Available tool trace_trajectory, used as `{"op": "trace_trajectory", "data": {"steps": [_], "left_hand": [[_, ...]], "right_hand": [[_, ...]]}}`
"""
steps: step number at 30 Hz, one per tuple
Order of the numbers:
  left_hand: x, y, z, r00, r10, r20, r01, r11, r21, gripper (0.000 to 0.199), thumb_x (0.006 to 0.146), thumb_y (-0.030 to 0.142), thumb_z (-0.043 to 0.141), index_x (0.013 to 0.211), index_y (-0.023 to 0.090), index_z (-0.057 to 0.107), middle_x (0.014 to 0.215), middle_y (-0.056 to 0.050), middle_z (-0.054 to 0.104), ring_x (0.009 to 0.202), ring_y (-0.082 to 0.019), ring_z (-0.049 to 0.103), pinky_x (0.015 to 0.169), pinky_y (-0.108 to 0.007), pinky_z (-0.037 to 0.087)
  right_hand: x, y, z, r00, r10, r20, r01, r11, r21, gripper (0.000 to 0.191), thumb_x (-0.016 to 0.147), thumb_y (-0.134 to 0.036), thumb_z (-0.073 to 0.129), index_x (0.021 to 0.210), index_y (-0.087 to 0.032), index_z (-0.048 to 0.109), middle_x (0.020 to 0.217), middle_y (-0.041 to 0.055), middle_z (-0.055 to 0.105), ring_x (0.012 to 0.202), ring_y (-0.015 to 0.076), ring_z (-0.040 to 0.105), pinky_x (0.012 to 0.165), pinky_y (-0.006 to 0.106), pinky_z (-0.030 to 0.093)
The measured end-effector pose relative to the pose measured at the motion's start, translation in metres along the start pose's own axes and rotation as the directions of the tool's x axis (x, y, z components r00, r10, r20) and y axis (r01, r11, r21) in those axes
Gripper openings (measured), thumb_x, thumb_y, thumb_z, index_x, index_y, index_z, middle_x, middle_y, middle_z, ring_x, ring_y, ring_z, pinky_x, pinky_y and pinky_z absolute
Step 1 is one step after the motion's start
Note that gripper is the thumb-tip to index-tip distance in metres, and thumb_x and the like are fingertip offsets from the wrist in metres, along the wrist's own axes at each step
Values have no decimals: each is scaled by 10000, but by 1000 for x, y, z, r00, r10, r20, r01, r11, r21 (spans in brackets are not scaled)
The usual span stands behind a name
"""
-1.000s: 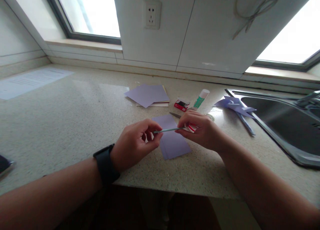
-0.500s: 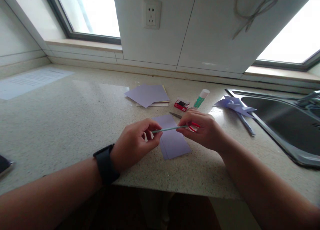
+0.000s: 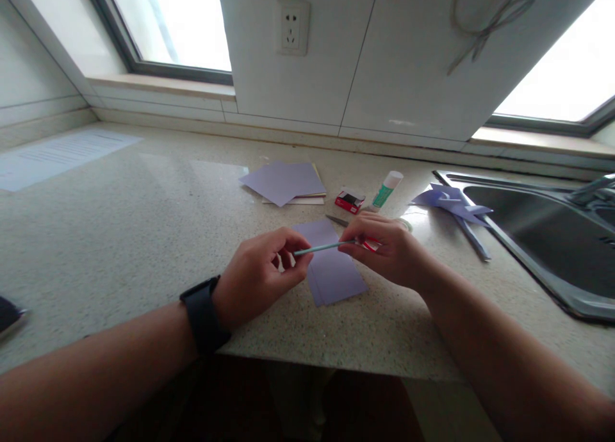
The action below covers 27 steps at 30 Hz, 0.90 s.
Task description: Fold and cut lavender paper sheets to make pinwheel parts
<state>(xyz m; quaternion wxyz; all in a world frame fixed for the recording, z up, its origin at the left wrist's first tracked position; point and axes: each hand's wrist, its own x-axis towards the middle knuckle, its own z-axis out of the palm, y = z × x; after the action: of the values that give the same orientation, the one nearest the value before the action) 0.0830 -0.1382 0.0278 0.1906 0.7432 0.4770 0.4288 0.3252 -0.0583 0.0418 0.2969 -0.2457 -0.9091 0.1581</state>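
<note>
Between my two hands runs a thin pale blue-green stick (image 3: 324, 246), held almost level over the counter; I cannot tell what it is made of. My left hand (image 3: 266, 272) pinches one end between thumb and fingers. The other end is pinched by my right hand (image 3: 384, 246). Sheets of light purple paper (image 3: 339, 278) lie on the counter beneath. Scissors (image 3: 336, 220) with red handles rest just behind, partly hidden by my right hand. A purple paper pinwheel (image 3: 449, 202) on a stick lies farther right, against the sink's edge.
Behind my hands are a stack of purple and pale paper (image 3: 283, 180), a small red and black box (image 3: 350, 200) and a glue stick (image 3: 387, 189). At the right is a steel sink (image 3: 542, 237). A printed sheet (image 3: 62, 157) lies far left. The counter's front edge runs below my wrists.
My right fingers have shifted very slightly left along the stick. My left hand and the things on the counter stay where they were.
</note>
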Motion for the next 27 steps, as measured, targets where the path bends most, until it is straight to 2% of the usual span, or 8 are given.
{"op": "trace_trajectory", "data": {"steps": [18,27], "left_hand": [[1,0,-2,999,-26,47,26,1000,8,82,880,247,645,907,181,684,674,18,638,592,-111,576,561,-227,454],[2,0,-1,997,-59,57,59,998,3,87,882,261,641,905,186,679,682,31,629,599,-105,568,577,-230,448]], "right_hand": [[-1,1,1,999,26,30,-26,1000,-3,146,945,-307,631,877,-183,669,775,29,642,705,143,558,666,297,432],[0,2,1,1000,-9,11,9,1000,5,158,948,-295,631,855,-171,663,762,24,629,698,132,551,656,282,428]]}}
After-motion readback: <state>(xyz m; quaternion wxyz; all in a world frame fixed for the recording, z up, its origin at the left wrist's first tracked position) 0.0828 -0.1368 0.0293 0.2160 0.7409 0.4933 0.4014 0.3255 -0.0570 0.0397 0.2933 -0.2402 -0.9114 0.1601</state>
